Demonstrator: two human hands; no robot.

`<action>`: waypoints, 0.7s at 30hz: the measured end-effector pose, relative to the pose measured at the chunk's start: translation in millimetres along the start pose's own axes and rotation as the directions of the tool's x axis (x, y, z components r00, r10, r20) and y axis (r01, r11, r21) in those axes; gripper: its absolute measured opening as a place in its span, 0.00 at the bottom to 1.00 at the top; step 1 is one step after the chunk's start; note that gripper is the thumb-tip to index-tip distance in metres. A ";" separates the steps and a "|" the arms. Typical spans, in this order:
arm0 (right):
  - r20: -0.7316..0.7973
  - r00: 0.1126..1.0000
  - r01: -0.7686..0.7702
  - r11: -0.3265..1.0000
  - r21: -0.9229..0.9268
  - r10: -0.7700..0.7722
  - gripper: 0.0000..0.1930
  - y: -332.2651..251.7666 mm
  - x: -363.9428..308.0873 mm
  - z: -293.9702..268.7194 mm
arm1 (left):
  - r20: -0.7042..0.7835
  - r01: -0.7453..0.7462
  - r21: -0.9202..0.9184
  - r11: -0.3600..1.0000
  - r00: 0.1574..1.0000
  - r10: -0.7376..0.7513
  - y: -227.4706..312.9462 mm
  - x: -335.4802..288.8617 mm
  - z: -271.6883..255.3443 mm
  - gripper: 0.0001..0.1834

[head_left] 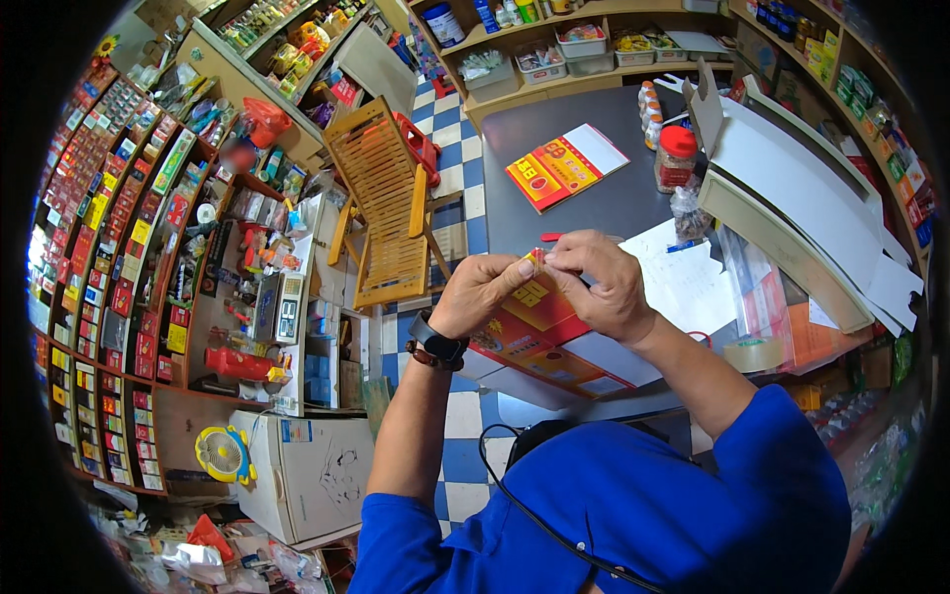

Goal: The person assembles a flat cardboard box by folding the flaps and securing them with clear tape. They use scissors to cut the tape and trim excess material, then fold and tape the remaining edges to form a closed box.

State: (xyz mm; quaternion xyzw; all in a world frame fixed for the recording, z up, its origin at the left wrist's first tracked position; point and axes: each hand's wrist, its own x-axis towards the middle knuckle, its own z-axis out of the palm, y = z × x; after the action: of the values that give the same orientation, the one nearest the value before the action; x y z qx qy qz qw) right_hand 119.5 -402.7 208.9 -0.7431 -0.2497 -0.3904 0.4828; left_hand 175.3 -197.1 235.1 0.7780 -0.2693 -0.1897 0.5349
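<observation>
From the wearer's head, the fisheye view looks down past the blue shirt, with the left hand and right hand close at mid-frame. It reaches across the dark tabletop to wooden shelves farther off.

Fairly bright, mostly even indoor light covers the middle of the view, where the red-and-yellow cardboard shows clearly. The white cardboard panels and white paper sheet are among the palest areas. Deep shadow darkens folds in the blue shirt. Fisheye distortion bows the packed display rack and the wall shelves, and black closes off the corners. Toward the lower right rim, plastic packages turn dim and soft.
</observation>
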 end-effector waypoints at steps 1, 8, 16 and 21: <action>0.007 1.000 0.028 0.999 -0.042 -0.028 0.10 0.2 -2.1 0.5 | 0.002 0.005 -0.012 1.000 1.000 -0.005 -1.3 -0.5 0.4 0.24; 0.006 0.997 0.077 0.964 -0.256 -0.078 0.11 -7.3 -9.7 2.2 | -0.062 0.015 -0.059 0.998 0.998 -0.019 -6.5 1.3 9.5 0.23; -0.206 0.933 -0.294 0.955 0.033 0.294 0.08 -13.0 -17.9 21.1 | -0.272 0.032 0.239 0.970 0.962 0.035 7.4 0.1 37.2 0.20; 0.101 0.660 -0.640 0.486 0.596 0.745 0.05 8.1 -35.2 18.5 | -0.227 0.061 0.326 0.943 0.974 0.016 6.6 -5.5 37.6 0.22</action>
State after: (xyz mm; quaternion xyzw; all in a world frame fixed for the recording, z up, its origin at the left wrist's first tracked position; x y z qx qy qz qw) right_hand 111.7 -388.9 171.6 -0.5563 0.0070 -0.1268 0.8212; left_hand 147.6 -223.0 227.9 0.8764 -0.2258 -0.0580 0.4215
